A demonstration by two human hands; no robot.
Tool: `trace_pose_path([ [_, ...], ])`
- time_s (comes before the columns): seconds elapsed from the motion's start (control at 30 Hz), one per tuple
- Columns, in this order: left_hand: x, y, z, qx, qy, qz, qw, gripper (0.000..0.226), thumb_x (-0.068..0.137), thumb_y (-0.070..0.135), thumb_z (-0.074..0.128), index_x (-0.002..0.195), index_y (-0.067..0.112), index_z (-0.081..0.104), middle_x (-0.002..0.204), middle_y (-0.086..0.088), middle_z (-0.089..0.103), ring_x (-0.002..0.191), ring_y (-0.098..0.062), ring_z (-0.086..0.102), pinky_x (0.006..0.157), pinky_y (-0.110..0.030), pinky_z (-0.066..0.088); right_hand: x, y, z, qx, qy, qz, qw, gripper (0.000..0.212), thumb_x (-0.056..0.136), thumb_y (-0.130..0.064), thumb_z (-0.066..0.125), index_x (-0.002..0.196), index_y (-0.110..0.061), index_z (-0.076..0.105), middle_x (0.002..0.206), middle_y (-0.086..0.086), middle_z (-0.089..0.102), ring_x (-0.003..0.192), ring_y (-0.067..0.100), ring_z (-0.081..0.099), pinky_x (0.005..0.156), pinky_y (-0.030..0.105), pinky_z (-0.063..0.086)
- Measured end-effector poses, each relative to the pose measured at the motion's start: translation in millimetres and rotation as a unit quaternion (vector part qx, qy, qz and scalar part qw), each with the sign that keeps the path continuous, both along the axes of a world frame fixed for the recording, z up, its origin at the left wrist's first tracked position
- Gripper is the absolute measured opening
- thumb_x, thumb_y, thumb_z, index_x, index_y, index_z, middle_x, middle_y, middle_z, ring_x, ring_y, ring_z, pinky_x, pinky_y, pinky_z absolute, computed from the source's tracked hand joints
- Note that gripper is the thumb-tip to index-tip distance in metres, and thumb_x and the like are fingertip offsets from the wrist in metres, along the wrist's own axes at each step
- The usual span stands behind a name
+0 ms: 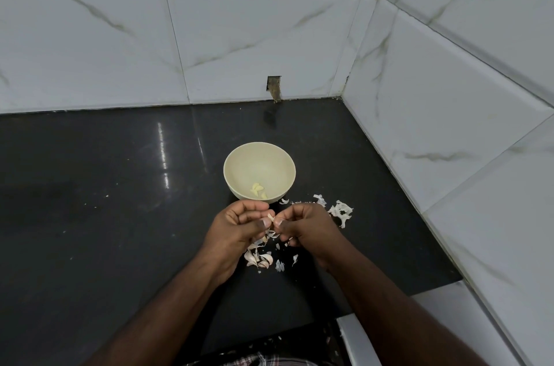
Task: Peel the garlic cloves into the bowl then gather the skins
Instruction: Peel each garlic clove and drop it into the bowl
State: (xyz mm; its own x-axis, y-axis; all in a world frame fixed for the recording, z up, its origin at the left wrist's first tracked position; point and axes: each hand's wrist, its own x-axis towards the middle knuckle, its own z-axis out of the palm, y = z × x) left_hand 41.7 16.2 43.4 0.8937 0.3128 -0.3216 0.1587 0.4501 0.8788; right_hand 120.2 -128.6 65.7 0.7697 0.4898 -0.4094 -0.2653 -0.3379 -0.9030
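A cream bowl (236, 161) stands on the black counter and holds a few peeled garlic cloves (257, 189) at its near side. Just in front of it, my left hand (239, 227) and my right hand (302, 224) meet with thumbs and fingertips pinched on one garlic clove (271, 218). Unpeeled cloves and skins (259, 257) lie under and below my hands. A second patch of garlic skins (340, 211) lies to the right of my right hand.
The black counter (105, 200) runs into a corner of white marble-look tiled walls (449, 95) at the back and right. A small dark hole in the tile (274, 88) sits above the counter behind the bowl. The counter's front edge is near my arms.
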Motion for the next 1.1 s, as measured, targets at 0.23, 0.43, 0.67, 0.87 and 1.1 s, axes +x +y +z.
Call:
trace_pose_path([
  [0.23, 1, -2, -3, 0.036, -0.005, 0.016, 0.999, 0.021, 0.084, -0.010, 0.069, 0.099, 0.004, 0.068, 0.091, -0.011, 0.075, 0.079, -0.019, 0.069, 0.073, -0.030, 0.057, -2, 2, -2, -0.041, -0.084, -0.003, 0.996, 0.008, 0.086, -0.008, 0.072, 0.078, -0.011, 0.071, 0.067, 0.009, 0.067, 0.058, 0.014, 0.056, 0.053, 0.022, 0.045],
  [0.43, 3, -2, -2, 0.113, -0.011, 0.018, 0.993, 0.023, 0.081, -0.015, 0.068, 0.095, 0.004, 0.068, 0.087, -0.014, 0.074, 0.080, -0.022, 0.069, 0.076, -0.035, 0.057, -3, 4, -3, -0.097, -0.158, -0.003, 0.983, 0.007, 0.084, -0.016, 0.073, 0.078, -0.013, 0.072, 0.058, -0.004, 0.064, 0.050, 0.004, 0.052, 0.055, 0.022, 0.042],
  [0.67, 3, 1, 0, 0.156, -0.011, 0.016, 0.988, 0.026, 0.083, -0.015, 0.066, 0.098, 0.006, 0.068, 0.085, -0.006, 0.073, 0.079, -0.020, 0.069, 0.076, -0.036, 0.060, -2, 4, 0, -0.040, -0.076, -0.002, 0.996, 0.007, 0.087, -0.007, 0.066, 0.081, -0.007, 0.069, 0.075, 0.019, 0.070, 0.059, 0.017, 0.059, 0.055, 0.029, 0.044],
  [0.87, 2, 1, 1, 0.085, -0.007, 0.010, 0.996, 0.022, 0.087, -0.010, 0.066, 0.105, 0.004, 0.068, 0.095, -0.019, 0.072, 0.085, -0.022, 0.069, 0.070, -0.025, 0.058, 3, -2, 1, 0.015, -0.042, -0.022, 0.999, 0.012, 0.087, 0.000, 0.066, 0.081, -0.009, 0.070, 0.071, 0.013, 0.067, 0.061, 0.018, 0.057, 0.054, 0.024, 0.043],
  [1.1, 1, 1, 2, 0.053, -0.005, -0.010, 0.999, 0.024, 0.092, -0.006, 0.061, 0.113, 0.006, 0.065, 0.101, -0.011, 0.077, 0.085, -0.014, 0.072, 0.073, -0.023, 0.057, 18, -19, -2, -0.086, -0.171, -0.033, 0.981, 0.015, 0.082, -0.005, 0.074, 0.080, -0.020, 0.075, 0.076, -0.004, 0.073, 0.068, 0.009, 0.066, 0.069, 0.029, 0.053],
])
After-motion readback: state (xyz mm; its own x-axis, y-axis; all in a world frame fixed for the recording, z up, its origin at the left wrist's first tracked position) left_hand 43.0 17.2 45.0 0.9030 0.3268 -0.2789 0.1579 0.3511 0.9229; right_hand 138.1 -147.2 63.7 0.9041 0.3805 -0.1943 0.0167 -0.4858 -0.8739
